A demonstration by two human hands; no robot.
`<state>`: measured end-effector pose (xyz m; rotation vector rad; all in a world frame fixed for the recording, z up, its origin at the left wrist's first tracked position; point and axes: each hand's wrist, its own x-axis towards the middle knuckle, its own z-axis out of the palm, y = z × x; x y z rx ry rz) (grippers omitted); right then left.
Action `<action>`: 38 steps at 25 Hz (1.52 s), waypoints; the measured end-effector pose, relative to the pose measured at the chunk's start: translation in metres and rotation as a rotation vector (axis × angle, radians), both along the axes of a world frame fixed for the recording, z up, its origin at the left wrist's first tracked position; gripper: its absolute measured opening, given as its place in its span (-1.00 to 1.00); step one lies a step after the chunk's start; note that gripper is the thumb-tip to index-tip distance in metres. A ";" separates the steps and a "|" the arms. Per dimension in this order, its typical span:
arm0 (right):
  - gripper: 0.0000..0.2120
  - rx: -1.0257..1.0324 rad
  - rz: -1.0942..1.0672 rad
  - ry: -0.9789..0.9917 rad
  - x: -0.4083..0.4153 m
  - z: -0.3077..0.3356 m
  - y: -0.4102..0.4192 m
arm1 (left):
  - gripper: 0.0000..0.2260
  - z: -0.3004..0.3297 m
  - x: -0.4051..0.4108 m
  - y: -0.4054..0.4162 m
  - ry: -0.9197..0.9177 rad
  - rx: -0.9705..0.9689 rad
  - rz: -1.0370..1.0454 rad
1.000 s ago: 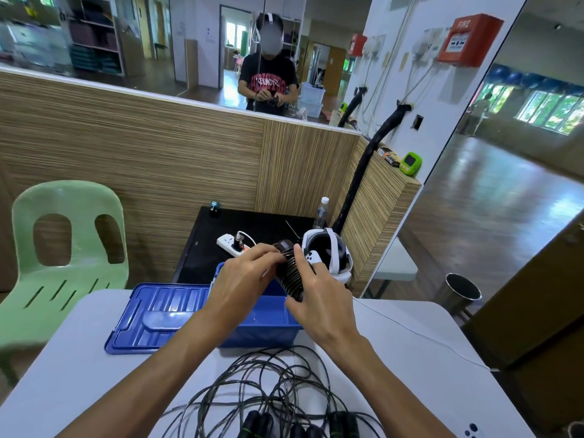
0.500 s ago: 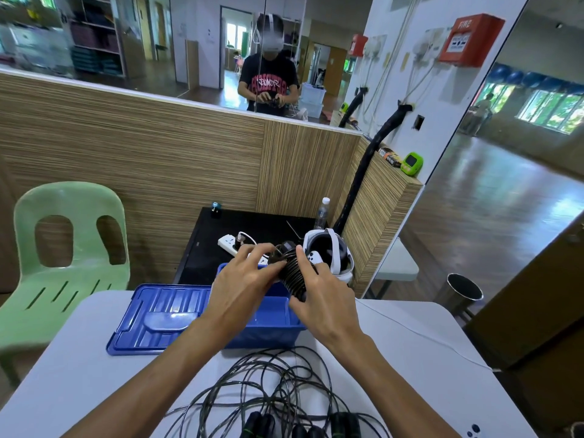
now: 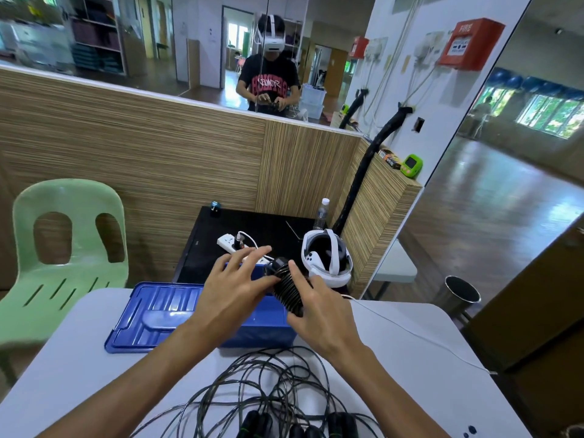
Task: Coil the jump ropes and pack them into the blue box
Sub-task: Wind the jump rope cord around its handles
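here both hands (image 3: 235,290) (image 3: 319,306) hold a coiled jump rope (image 3: 287,287) above the blue box (image 3: 262,331).

Both hands were up over the blue box (image 3: 259,333), working a tightly coiled jump rope (image 3: 288,289). The right hand (image 3: 319,314) had its grip on the lower end of the coil, thumb up along the side. The left hand (image 3: 235,292) had its fingers spread out straight, only the thumb side touching the coil. The box sat on the white surface (image 3: 395,358) with its blue lid (image 3: 151,314) lying flat just beside it on the left. Nearer the camera was a loose tangle of black ropes (image 3: 268,390) with handles at the bottom edge. Behind it all: a green chair (image 3: 66,248), a white headset (image 3: 327,257) and a power strip (image 3: 232,241) on a black table.
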<state>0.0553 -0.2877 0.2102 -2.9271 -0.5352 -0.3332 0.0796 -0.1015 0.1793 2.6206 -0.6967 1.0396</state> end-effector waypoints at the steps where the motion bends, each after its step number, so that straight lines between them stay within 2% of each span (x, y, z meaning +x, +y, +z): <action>1: -0.21 0.010 -0.003 -0.014 0.000 0.000 0.001 | -0.81 0.002 -0.002 0.001 -0.035 0.058 0.017; 3: -0.22 0.001 -0.018 -0.035 0.006 0.003 0.003 | -0.82 0.007 -0.002 0.000 -0.060 0.087 0.034; 7: -0.22 -0.051 0.003 -0.029 0.006 0.004 0.004 | -0.87 0.012 0.014 0.007 0.056 0.099 0.017; 8: -0.21 -0.062 0.010 -0.030 0.006 0.002 0.005 | -0.85 0.008 0.016 0.006 0.129 0.009 -0.013; 11: -0.22 -0.064 -0.005 -0.082 0.007 0.000 0.000 | -0.79 -0.007 0.007 -0.005 0.474 -0.525 -0.223; 13: -0.22 -0.079 -0.009 -0.107 0.009 0.001 -0.001 | -0.76 -0.015 0.005 -0.013 0.513 -0.712 -0.274; 14: -0.22 -0.078 -0.004 -0.093 0.009 -0.001 -0.002 | -0.76 -0.020 0.004 -0.014 0.493 -0.723 -0.251; 16: -0.22 -0.083 0.014 -0.054 0.006 -0.005 -0.001 | -0.74 -0.027 0.001 -0.014 0.435 -0.624 -0.237; 20: -0.24 -0.110 0.029 0.013 0.007 -0.013 -0.002 | -0.71 -0.031 0.000 -0.010 0.173 0.028 -0.073; 21: -0.24 -0.111 0.018 0.025 0.007 -0.013 -0.002 | -0.71 -0.030 0.001 -0.009 0.159 0.102 -0.074; 30: -0.23 -0.092 0.059 0.044 0.005 -0.015 -0.005 | -0.90 -0.010 0.017 0.009 0.079 0.278 -0.059; 35: -0.23 -0.034 0.070 0.012 0.009 -0.011 0.000 | -0.89 -0.005 0.021 0.003 -0.055 0.277 -0.090; 38: -0.23 -0.026 0.072 0.014 0.008 -0.011 0.002 | -0.81 -0.010 0.023 0.003 -0.131 0.331 -0.114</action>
